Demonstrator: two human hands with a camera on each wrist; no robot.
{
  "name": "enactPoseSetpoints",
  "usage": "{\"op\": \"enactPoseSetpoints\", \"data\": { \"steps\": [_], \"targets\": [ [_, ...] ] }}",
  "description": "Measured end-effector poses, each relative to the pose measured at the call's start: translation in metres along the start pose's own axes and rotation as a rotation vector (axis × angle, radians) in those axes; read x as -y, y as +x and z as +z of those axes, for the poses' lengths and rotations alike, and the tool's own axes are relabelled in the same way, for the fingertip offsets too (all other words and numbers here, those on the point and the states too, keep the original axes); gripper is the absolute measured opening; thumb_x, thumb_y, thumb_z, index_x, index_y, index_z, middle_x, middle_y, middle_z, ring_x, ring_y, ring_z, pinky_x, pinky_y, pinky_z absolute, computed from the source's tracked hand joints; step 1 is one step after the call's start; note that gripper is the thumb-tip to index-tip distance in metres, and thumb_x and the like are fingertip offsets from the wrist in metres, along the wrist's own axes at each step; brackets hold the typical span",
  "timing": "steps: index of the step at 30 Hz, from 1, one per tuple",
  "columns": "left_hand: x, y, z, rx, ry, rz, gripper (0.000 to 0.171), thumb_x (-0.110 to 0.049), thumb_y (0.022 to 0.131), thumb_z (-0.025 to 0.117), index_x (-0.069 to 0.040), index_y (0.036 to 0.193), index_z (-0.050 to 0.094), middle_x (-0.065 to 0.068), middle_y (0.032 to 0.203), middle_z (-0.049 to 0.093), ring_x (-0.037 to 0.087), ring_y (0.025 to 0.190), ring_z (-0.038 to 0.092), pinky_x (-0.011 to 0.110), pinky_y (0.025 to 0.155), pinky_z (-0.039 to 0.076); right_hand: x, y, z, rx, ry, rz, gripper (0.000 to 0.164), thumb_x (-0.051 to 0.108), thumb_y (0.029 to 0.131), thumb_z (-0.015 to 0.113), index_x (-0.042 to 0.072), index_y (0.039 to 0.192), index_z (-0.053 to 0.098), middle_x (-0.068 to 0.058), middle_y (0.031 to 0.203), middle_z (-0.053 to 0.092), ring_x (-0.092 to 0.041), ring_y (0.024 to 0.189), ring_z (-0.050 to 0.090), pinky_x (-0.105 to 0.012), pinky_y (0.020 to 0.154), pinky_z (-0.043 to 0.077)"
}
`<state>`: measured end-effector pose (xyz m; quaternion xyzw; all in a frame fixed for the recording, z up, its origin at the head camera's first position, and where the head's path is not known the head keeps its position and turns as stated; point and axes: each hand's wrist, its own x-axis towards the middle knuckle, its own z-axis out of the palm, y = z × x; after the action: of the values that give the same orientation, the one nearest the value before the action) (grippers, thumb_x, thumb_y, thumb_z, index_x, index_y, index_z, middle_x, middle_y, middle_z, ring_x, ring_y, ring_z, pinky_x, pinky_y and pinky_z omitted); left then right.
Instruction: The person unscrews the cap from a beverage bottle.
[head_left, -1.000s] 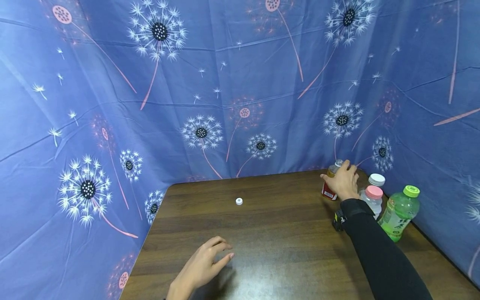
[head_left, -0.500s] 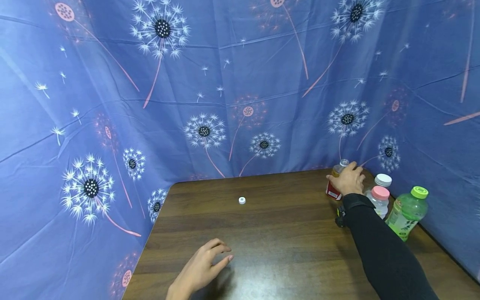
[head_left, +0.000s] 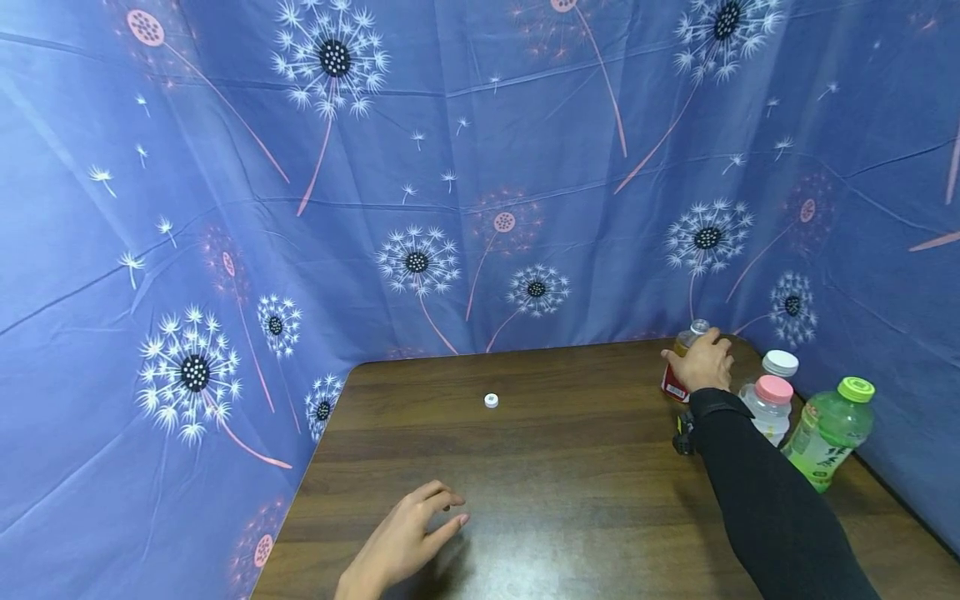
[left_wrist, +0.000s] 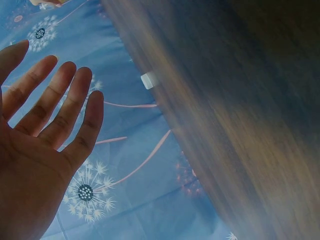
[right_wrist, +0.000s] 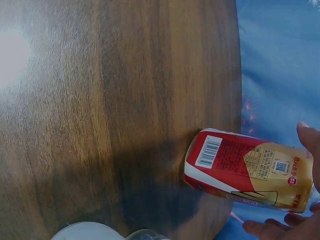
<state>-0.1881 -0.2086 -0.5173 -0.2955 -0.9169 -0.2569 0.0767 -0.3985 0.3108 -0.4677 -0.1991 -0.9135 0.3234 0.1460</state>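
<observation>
My right hand (head_left: pixel 703 364) is around the upper part of a drink bottle (head_left: pixel 674 383) in the far right corner of the table. Its thumb is on one side and its fingers on the other. The bottle stands upright with a clear neck; in the right wrist view its red and gold label (right_wrist: pixel 250 170) shows a barcode. My left hand (head_left: pixel 408 533) hovers over the front of the table with loosely bent, spread fingers. Nothing lies in its palm (left_wrist: pixel 32 165) in the left wrist view. A small white cap (head_left: pixel 491 400) lies on the table beyond the left hand.
Beside my right forearm stand a clear jar with a pink lid (head_left: pixel 773 390), a white-lidded jar (head_left: pixel 780 363) and a green bottle (head_left: pixel 832 429) with a yellow-green cap. A blue dandelion-print cloth (head_left: pixel 465 167) hangs around the wooden table (head_left: pixel 555 467).
The view has turned slightly right, so the table and bottles sit further left or right in frame. Both hands keep nearly the same pose, the right one staying at the drink bottle.
</observation>
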Motion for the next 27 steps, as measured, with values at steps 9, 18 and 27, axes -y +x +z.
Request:
{"op": "enactPoseSetpoints", "data": {
  "steps": [9, 18, 27],
  "targets": [
    [0.000, 0.001, 0.002, -0.009, -0.002, 0.023, 0.034, -0.044, 0.108, 0.057, -0.018, 0.120, 0.074, -0.009, 0.117, 0.070, 0.015, 0.102, 0.070, 0.028, 0.083, 0.060, -0.007, 0.001, 0.000, -0.009, -0.004, -0.043, 0.083, 0.028, 0.101, 0.059, -0.019, 0.152, 0.013, -0.051, 0.142, 0.032, -0.072, 0.127, 0.040, -0.076, 0.104, 0.041],
    [-0.003, 0.005, 0.004, 0.000, 0.000, 0.023, 0.032, -0.043, 0.108, 0.058, -0.018, 0.121, 0.074, -0.006, 0.117, 0.071, 0.017, 0.102, 0.071, 0.030, 0.084, 0.061, -0.014, 0.000, -0.003, -0.053, -0.012, -0.135, 0.080, 0.025, 0.099, 0.061, -0.022, 0.146, 0.019, -0.054, 0.137, 0.035, -0.072, 0.120, 0.044, -0.075, 0.104, 0.040],
    [-0.003, 0.005, 0.006, -0.021, 0.002, 0.053, 0.030, -0.040, 0.108, 0.059, -0.017, 0.120, 0.074, -0.007, 0.117, 0.071, 0.018, 0.103, 0.071, 0.031, 0.085, 0.061, 0.003, -0.008, -0.012, -0.049, -0.016, -0.201, 0.079, 0.031, 0.101, 0.060, -0.014, 0.152, 0.018, -0.047, 0.140, 0.034, -0.070, 0.123, 0.041, -0.076, 0.103, 0.039]
  ]
}}
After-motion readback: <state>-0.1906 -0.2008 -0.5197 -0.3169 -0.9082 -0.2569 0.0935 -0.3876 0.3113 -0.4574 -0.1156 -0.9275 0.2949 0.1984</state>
